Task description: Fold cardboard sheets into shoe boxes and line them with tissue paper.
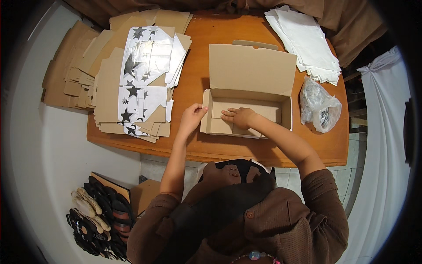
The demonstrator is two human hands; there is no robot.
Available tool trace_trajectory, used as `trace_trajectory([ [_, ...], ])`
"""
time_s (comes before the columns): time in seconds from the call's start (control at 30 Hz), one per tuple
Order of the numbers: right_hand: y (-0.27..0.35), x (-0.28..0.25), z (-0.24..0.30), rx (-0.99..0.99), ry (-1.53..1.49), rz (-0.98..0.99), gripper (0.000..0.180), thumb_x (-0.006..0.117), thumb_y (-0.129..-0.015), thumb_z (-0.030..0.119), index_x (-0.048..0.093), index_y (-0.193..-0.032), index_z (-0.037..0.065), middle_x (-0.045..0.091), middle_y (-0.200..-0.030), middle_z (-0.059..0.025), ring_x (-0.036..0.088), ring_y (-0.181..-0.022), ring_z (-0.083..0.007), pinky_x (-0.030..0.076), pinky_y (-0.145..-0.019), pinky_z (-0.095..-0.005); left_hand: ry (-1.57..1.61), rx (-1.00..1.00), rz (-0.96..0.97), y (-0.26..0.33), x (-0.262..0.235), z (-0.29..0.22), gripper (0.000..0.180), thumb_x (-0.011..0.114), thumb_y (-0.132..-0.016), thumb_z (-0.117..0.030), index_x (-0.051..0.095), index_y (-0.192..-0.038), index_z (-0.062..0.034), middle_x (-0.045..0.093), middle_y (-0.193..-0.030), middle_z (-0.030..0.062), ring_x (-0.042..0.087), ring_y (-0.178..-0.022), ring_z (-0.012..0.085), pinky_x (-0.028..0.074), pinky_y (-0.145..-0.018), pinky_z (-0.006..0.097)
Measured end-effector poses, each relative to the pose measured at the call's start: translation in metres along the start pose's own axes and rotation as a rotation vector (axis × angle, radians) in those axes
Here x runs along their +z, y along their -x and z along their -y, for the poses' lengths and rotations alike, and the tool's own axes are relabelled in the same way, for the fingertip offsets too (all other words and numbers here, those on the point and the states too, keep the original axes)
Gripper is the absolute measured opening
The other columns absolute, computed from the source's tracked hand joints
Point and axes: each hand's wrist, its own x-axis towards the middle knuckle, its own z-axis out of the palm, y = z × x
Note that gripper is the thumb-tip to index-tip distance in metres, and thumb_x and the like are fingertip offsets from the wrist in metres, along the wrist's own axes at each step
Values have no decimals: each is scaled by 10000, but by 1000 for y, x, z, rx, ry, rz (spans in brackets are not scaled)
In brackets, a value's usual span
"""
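Observation:
A brown cardboard box (252, 66) stands on the table with its lid raised at the back. My left hand (192, 119) is at the box's left side wall, its fingers closed at the wall's upper edge. Inside the box lies my right hand (241, 118), palm down, with fingers stretched toward the left wall and pressed against the bottom. The right forearm crosses over the front wall and hides part of it. Only bare cardboard shows in the box around that hand.
Flat cardboard blanks (107, 75), some printed with black stars on white (147, 57), are stacked on the left of the wooden table (198, 39). White paper sheets (303, 42) and a clear plastic bag (320, 108) lie on the right. Several sandals (99, 211) sit low at the left.

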Motion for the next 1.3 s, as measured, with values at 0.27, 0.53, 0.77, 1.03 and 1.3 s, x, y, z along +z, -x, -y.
trace_trajectory([
  [0.27, 112, -20, 0, 292, -246, -690, 471, 589, -805, 169, 504, -1264, 101, 564, -1232, -106, 538, -1105, -263, 349, -1013, -464, -306, 327, -307, 22, 25, -36, 368, 558, -892, -252, 510, -1163, -8, 532, -1142, 205, 546, -1039, 309, 436, -872, 392],
  [0.53, 153, 57, -12, 909, 29, -900, 496, 517, -882, 243, 410, -1351, 123, 324, -1447, -90, 260, -1351, -311, 204, -1062, -580, -765, 714, 62, 35, 69, -79, 515, 522, -893, -359, 438, -1315, -74, 330, -1415, 176, 236, -1354, 352, 156, -1102, 516],
  [0.77, 164, 69, -20, 919, -419, -960, 504, 405, -948, 336, 317, -1418, 176, 276, -1477, -92, 213, -1374, -320, 191, -1069, -566, -703, 706, 261, 47, 83, -71, 492, 494, -901, -370, 460, -1304, -91, 328, -1422, 178, 236, -1358, 340, 150, -1106, 505],
  [1.03, 162, 98, -38, 848, -620, -1122, 450, 343, -983, 280, 359, -1399, 111, 343, -1438, -149, 238, -1360, -345, 167, -1115, -396, -724, 746, 144, 53, 91, -57, 455, 444, -906, -377, 539, -1232, -74, 433, -1344, 194, 338, -1310, 329, 199, -1088, 496],
  [1.3, 149, 122, -44, 734, -697, -1207, 466, 312, -985, 345, 358, -1404, 146, 342, -1430, -181, 242, -1345, -390, 210, -1095, -392, -820, 779, 106, 54, 96, -56, 433, 428, -918, -387, 557, -1215, -99, 471, -1323, 154, 372, -1290, 298, 221, -1080, 482],
])
